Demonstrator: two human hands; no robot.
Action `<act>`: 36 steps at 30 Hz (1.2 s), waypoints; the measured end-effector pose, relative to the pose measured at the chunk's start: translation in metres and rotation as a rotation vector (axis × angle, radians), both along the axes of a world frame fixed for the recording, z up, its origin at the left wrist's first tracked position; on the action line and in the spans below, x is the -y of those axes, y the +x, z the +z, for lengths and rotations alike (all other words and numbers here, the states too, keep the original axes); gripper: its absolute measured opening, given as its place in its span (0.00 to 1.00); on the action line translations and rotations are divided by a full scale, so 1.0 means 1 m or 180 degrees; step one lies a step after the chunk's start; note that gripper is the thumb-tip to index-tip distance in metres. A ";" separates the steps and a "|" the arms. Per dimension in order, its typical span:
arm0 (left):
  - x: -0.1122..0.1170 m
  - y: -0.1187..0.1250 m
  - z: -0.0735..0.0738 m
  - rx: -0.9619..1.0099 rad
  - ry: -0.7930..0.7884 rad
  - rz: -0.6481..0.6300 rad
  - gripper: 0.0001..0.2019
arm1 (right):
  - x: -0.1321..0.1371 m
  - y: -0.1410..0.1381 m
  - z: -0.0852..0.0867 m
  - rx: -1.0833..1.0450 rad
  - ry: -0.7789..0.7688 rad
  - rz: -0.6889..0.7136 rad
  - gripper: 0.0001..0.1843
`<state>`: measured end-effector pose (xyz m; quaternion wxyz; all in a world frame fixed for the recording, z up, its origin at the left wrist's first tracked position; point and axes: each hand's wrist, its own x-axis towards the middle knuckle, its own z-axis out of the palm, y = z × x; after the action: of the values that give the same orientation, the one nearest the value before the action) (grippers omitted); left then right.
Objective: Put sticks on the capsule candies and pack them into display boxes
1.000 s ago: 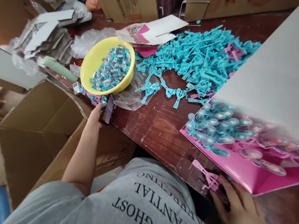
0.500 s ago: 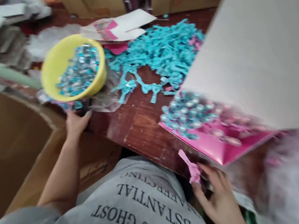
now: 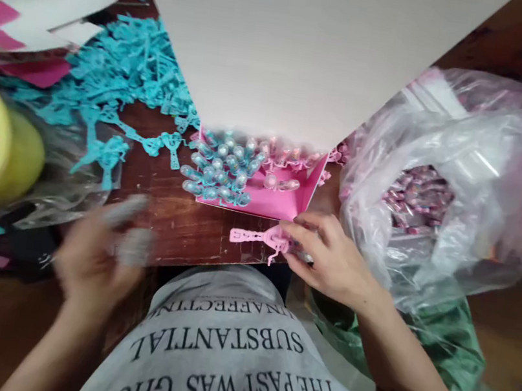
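Note:
My right hand (image 3: 330, 258) is closed on a pink plastic strap piece (image 3: 257, 237), pinched between thumb and fingers at the table's front edge. The strap's flat slotted end points left. Something clear shows by my fingertips, too small to name. My left hand (image 3: 100, 250), blurred by motion, hovers at the table's front left. Grey covers sit on its thumb and forefinger, which are apart with nothing visible between them. Just beyond my right hand stands a pink-lined box (image 3: 270, 200) with a raised white lid (image 3: 307, 45). Inside are rows of blue pieces with clear domes (image 3: 220, 170) and several pink ones (image 3: 289, 154).
A heap of blue plastic straps (image 3: 128, 64) lies at back left. The yellow bucket (image 3: 19, 153) at far left holds small shiny blue pieces. At right, a clear plastic bag (image 3: 482, 189) holds shiny pink pieces (image 3: 418, 196), above a green bag (image 3: 450, 341). Cut card (image 3: 68, 3) lies back left.
The view has swung right, bringing the box to the middle. My left hand has come away from beside the yellow bucket toward the table's front. My right hand still holds the pink strap piece.

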<state>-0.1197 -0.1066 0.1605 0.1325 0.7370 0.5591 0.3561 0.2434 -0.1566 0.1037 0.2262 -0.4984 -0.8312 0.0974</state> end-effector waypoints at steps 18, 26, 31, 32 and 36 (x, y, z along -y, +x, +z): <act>-0.114 0.065 -0.078 0.1851 -0.0158 -0.0227 0.28 | -0.033 0.013 0.008 -0.0563 -0.0446 -0.1171 0.18; -0.128 0.083 -0.131 0.2909 -0.1792 -0.0459 0.46 | -0.082 -0.031 0.023 0.1486 -0.1140 -0.0506 0.18; -0.111 0.091 -0.127 0.3163 -0.1738 -0.0678 0.42 | -0.097 -0.046 0.039 0.1822 -0.1322 -0.0568 0.21; -0.110 0.091 -0.127 0.3187 -0.1758 -0.0716 0.41 | -0.100 -0.047 0.041 0.1874 -0.1410 -0.0542 0.21; -0.105 0.090 -0.132 0.3130 -0.1715 -0.0708 0.41 | -0.109 -0.045 0.044 0.2006 -0.1693 -0.0518 0.21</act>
<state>-0.0299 -0.0016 0.0282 0.5969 0.4793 0.4218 0.4859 0.1981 -0.0472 0.1476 -0.1688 -0.6089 -0.7636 0.1332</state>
